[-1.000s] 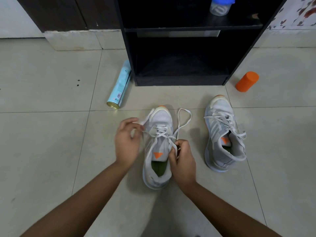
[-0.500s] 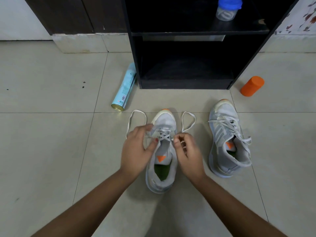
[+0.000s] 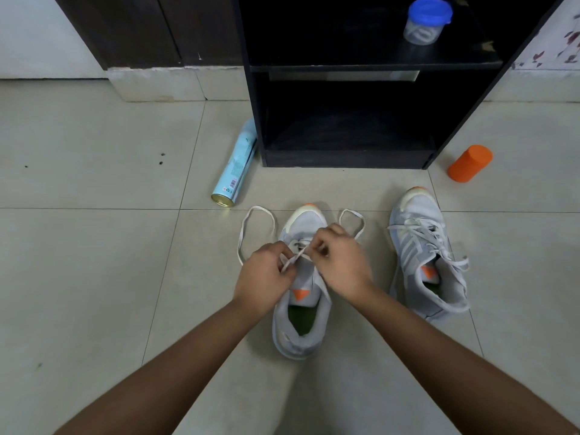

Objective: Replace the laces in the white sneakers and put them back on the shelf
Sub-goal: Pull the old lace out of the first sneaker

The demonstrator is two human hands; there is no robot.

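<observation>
A: Hands?
B: Both over the near sneaker [image 3: 301,309], at its lace area. Left hand [image 3: 265,277] has fingers curled in, pinching the white lace [image 3: 295,257] between thumb and fingertips. Right hand [image 3: 340,265] is also closed, fingers bunched on the same lace just above the tongue.
A: Lace state?
B: One strand runs taut between the two hands. Two loose loops lie on the floor [image 3: 94,277], one on each side of the toe.
A: Sneaker position?
B: Upright on the floor tile, toe toward the black shelf [image 3: 345,158], heel toward the person.
A: Other one?
B: Second sneaker [image 3: 423,255] stands to the right, apart from the first, laced but untied, leaning a bit outward.
A: Anything else around?
B: Light blue spray can [image 3: 235,171] lying beside the shelf's left foot, orange container [image 3: 469,163] lying right of it, a blue-lidded jar [image 3: 423,22] on the upper shelf board.
</observation>
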